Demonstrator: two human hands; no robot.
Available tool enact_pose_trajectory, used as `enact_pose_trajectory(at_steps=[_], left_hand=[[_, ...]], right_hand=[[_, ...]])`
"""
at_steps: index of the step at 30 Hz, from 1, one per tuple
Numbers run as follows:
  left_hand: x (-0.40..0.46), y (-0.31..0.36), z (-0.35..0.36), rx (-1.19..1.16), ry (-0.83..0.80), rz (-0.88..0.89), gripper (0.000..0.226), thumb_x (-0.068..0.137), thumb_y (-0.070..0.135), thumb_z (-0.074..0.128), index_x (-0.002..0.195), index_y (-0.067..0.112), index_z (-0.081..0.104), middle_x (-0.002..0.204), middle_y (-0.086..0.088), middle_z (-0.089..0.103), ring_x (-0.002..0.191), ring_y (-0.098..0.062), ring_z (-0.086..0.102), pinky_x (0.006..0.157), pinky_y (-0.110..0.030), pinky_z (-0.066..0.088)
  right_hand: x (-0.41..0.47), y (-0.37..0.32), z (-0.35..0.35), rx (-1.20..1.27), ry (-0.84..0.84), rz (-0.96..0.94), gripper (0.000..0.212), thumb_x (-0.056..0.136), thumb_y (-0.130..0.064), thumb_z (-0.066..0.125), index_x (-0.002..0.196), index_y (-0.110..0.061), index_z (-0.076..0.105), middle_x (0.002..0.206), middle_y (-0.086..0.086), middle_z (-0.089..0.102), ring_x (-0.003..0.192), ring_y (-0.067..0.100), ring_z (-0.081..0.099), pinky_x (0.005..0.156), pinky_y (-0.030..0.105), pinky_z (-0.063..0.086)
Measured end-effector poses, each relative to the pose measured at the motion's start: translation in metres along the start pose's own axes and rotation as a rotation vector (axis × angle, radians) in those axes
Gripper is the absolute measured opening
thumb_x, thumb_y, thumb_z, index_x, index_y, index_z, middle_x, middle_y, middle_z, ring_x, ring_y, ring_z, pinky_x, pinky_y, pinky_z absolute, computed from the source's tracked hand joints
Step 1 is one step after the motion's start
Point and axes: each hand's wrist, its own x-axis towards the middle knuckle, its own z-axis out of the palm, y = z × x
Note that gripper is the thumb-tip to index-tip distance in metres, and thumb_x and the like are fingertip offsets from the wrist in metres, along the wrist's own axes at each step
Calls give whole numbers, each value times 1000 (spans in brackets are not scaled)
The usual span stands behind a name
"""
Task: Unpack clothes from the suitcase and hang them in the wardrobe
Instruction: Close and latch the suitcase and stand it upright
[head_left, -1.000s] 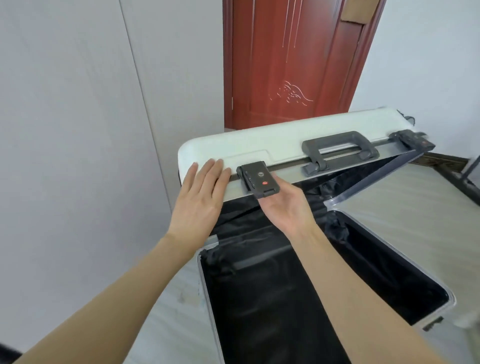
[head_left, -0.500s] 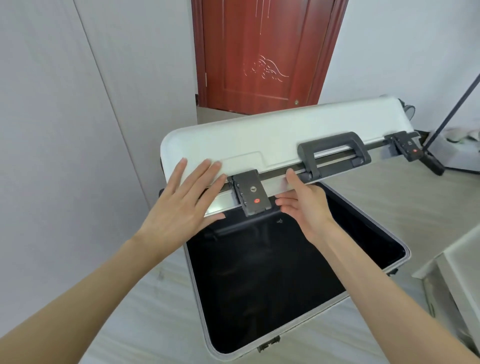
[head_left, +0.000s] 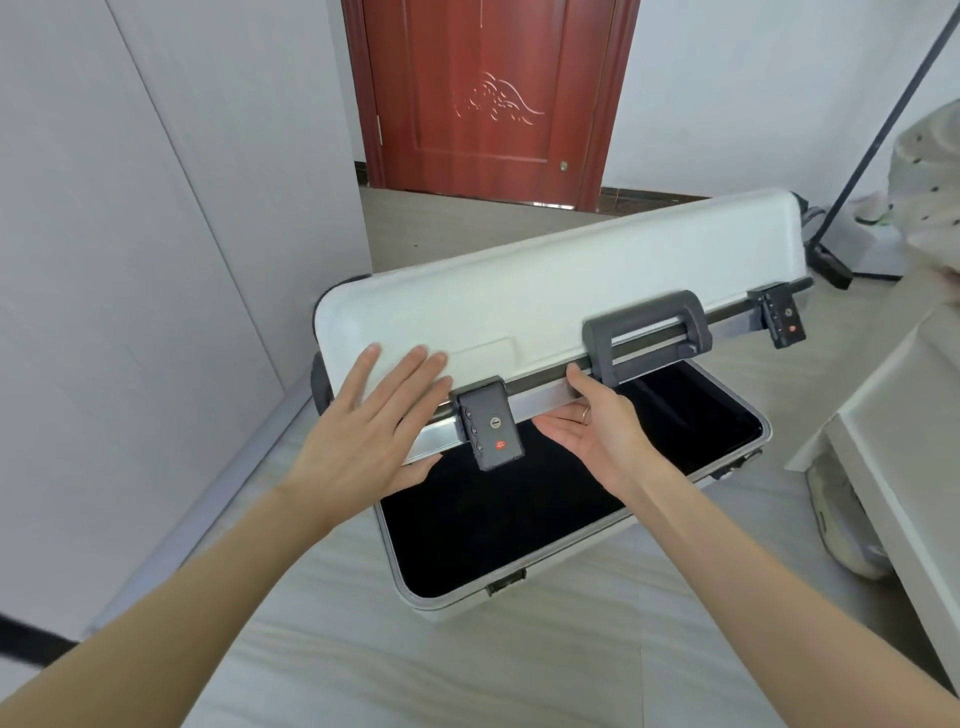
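A white hard-shell suitcase lies on the floor with its lid (head_left: 571, 270) tilted partway down over the base (head_left: 395, 551). Only black lining (head_left: 519, 519) shows inside the base. My left hand (head_left: 363, 436) lies flat on the lid's front edge, fingers straight, beside a dark combination lock (head_left: 491, 423). My right hand (head_left: 597, 431) is palm-up under the lid's metal rim, with its thumb touching the rim near the grey carry handle (head_left: 644, 332). A second lock (head_left: 779, 314) hangs at the lid's far right.
Grey wardrobe panels (head_left: 130, 260) stand along the left. A red door (head_left: 488, 93) is straight ahead. White furniture (head_left: 893, 441) stands close on the right, with a light shoe (head_left: 841, 519) beside it. A black pole (head_left: 883, 130) leans behind, and spotted fabric (head_left: 930, 171) lies at the right edge.
The lid has come down toward the base under both hands. My right hand moved from under the lock to the rim beside the handle.
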Motion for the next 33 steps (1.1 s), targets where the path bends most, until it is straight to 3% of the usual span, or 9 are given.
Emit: enact_pose_trajectory(at_steps=[5,8,14,18,20,23,27,30,33], left_hand=[[-19,37,-1,6,-21,11,73,75,44,68,132,7,43,145,-15,40,136,-31,30,112,-56,18],[-34,62,0,9,-23,3,71,68,34,76,129,9,49,142,-13,45,133,-31,40,111,-54,20],[-60,98,20,61,-108,42,72,73,24,75,135,11,42,149,-12,31,140,-31,21,116,-53,3],[-73,105,29,112,-170,75,81,73,22,71,143,11,30,153,-12,19,143,-30,6,116,-53,-1],[-75,106,32,111,-166,89,77,74,13,64,143,11,29,153,-11,17,142,-30,5,116,-53,-4],[-73,106,35,106,-190,150,78,71,9,62,141,15,31,155,-10,10,143,-32,5,114,-57,-8],[-61,107,30,-20,-172,19,73,71,0,52,139,16,31,153,-11,17,140,-35,18,112,-62,7],[-54,104,28,-123,-193,-200,80,71,15,73,140,13,32,150,-17,30,137,-35,31,108,-59,26],[-55,108,30,-172,-197,-266,80,73,22,73,141,10,32,146,-19,36,133,-36,38,107,-56,30]], right_hand=[[-14,21,-25,-6,-24,71,32,86,-37,62,97,-7,56,92,21,65,90,30,68,83,37,57],[-18,38,-35,-20,-24,144,49,83,-45,63,113,-9,51,94,20,63,93,31,67,79,34,57],[-17,65,-52,16,72,250,52,83,-42,65,115,-6,45,115,23,53,104,36,62,78,37,56],[-11,81,-60,-84,139,287,53,81,-41,68,111,-2,48,92,19,57,91,34,65,80,35,54],[-8,85,-64,-131,171,280,57,81,-41,69,108,4,49,89,19,59,82,31,66,78,33,55],[-5,83,-61,-55,110,257,53,86,-38,63,111,6,46,104,25,58,82,29,65,69,28,58],[-8,85,-58,-75,14,312,47,92,-39,56,111,2,46,98,24,60,83,28,64,72,29,57],[-15,100,-60,-263,13,281,34,93,-33,55,101,0,55,83,14,63,72,21,62,65,26,55],[-14,132,-63,-805,1,141,19,93,-22,56,87,-4,61,71,10,62,64,22,58,69,35,54]])
